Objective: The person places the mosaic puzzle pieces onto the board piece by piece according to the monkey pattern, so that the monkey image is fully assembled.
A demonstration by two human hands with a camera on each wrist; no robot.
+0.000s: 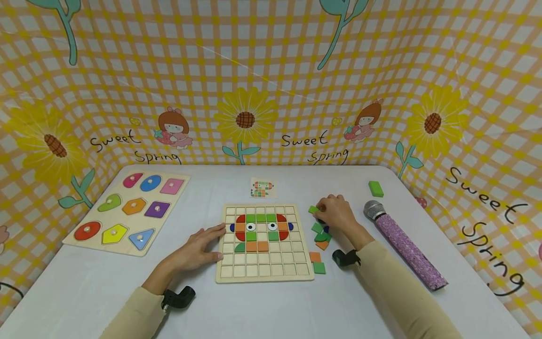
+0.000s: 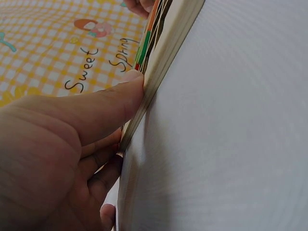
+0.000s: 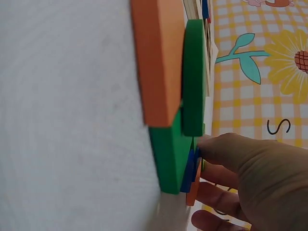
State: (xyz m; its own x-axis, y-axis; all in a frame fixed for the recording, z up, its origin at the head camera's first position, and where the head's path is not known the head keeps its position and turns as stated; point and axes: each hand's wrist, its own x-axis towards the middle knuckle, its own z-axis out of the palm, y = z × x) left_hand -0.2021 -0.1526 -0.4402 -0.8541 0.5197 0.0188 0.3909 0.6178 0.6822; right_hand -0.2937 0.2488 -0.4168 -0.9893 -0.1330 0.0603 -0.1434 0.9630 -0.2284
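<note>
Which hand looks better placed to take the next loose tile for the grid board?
Probably the right hand: its fingers are among the loose tiles, right of the grid board. The left hand touches the board's left edge and would have to reach across.

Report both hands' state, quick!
Left hand: open, touching the left edge of the square, pale wooden grid board.
Right hand: at loose, flat green, orange and blue tiles; gripping cannot be told.
</note>
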